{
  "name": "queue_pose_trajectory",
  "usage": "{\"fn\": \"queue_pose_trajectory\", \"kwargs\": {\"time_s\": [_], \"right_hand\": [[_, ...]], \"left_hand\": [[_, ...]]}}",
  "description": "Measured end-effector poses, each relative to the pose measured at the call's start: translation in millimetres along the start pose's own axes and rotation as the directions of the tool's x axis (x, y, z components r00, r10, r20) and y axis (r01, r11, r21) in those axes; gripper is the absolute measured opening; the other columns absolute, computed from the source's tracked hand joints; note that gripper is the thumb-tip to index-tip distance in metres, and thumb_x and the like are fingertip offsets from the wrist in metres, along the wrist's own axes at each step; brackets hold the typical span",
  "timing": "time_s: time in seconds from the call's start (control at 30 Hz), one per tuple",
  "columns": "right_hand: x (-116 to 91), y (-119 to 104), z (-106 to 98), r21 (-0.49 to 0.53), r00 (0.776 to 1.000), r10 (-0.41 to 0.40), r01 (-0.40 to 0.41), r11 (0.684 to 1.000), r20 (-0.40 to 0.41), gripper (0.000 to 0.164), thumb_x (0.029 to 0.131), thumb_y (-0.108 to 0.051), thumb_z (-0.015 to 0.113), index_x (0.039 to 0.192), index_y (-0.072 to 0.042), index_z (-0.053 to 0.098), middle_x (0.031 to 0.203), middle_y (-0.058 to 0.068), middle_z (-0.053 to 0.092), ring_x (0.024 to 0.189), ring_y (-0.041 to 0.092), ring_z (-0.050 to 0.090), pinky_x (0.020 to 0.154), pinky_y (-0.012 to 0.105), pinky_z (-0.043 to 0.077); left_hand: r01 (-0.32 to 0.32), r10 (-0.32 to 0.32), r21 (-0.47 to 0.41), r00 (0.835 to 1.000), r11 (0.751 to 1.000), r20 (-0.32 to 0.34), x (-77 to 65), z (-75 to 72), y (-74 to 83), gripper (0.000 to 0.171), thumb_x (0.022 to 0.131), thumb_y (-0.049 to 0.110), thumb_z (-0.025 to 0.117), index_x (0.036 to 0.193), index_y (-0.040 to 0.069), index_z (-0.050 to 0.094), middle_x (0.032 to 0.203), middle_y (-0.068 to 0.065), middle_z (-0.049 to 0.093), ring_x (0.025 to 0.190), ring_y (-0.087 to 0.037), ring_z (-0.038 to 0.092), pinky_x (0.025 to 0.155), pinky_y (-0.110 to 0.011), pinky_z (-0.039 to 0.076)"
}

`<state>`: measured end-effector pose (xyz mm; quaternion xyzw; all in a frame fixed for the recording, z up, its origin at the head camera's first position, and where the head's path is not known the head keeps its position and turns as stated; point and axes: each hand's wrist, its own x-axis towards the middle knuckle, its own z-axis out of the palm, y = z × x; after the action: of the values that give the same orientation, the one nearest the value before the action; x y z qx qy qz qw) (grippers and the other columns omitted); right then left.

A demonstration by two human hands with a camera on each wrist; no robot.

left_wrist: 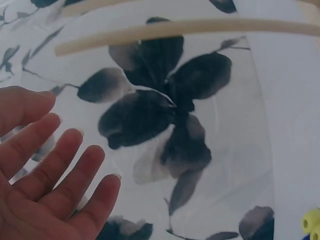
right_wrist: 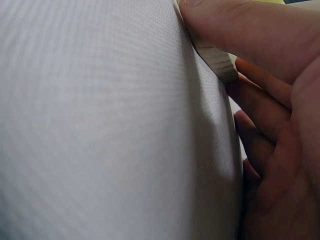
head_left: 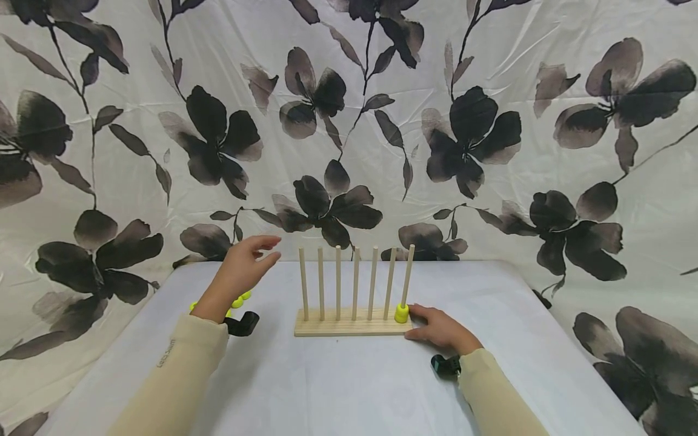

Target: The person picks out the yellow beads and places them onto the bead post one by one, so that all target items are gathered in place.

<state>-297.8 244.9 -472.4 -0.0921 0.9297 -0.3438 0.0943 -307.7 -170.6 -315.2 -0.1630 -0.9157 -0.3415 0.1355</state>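
A wooden stand [head_left: 349,330] with a row of several upright pegs sits on the white table. Yellow bead-like pieces [head_left: 401,315] are stacked low on its rightmost peg; the other pegs are bare. My right hand [head_left: 439,330] holds the right end of the stand's base, thumb at the front and fingers behind. The right wrist view shows the base's end [right_wrist: 220,65] between thumb and fingers. My left hand [head_left: 245,263] is raised left of the pegs, fingers loosely spread, with nothing in it. In the left wrist view, its fingers [left_wrist: 92,167] stand apart from a peg [left_wrist: 175,31].
More yellow pieces [head_left: 237,302] lie on the table, partly hidden behind my left wrist. Some yellow pieces [left_wrist: 312,221] with a bit of blue show at the left wrist view's edge. A floral cloth [head_left: 349,121] hangs behind the table [head_left: 349,387].
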Motion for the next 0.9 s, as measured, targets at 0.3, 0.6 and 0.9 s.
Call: {"fn": "queue_pose_trajectory", "kwargs": {"time_s": [0.3, 0.6, 0.9], "right_hand": [[4, 8, 3, -0.020, 1.000, -0.011, 0.011, 1.000, 0.000, 0.078, 0.079, -0.045, 0.077, 0.146, -0.019, 0.046, 0.153, 0.012, 0.039, 0.143, 0.038, 0.032, 0.115, 0.057, 0.028], [3, 4, 1, -0.012, 1.000, 0.012, -0.012, 1.000, 0.001, 0.078, 0.079, -0.045, 0.076, 0.146, -0.020, 0.046, 0.154, 0.012, 0.038, 0.144, 0.038, 0.030, 0.115, 0.058, 0.027], [2, 3, 2, -0.010, 1.000, -0.004, 0.004, 1.000, 0.002, 0.077, 0.079, -0.043, 0.077, 0.145, -0.019, 0.046, 0.154, 0.013, 0.038, 0.144, 0.038, 0.031, 0.115, 0.058, 0.027]], "left_hand": [[0.102, -0.104, 0.057, 0.994, 0.993, 0.036, -12.6, -3.3, -35.2, 0.044, 0.097, 0.023, 0.058, 0.138, 0.009, 0.052, 0.137, -0.015, 0.055, 0.125, -0.034, 0.051, 0.106, -0.052, 0.043], [0.219, -0.230, 0.105, 0.968, 0.970, 0.101, -22.1, -5.7, -62.7, 0.049, 0.096, 0.028, 0.059, 0.141, 0.010, 0.049, 0.138, -0.021, 0.051, 0.124, -0.044, 0.049, 0.091, -0.049, 0.055], [0.267, -0.289, 0.148, 0.945, 0.952, 0.155, -30.9, -1.5, -87.3, 0.050, 0.095, 0.027, 0.061, 0.139, 0.006, 0.049, 0.134, -0.026, 0.052, 0.119, -0.044, 0.053, 0.078, -0.040, 0.060]]}}
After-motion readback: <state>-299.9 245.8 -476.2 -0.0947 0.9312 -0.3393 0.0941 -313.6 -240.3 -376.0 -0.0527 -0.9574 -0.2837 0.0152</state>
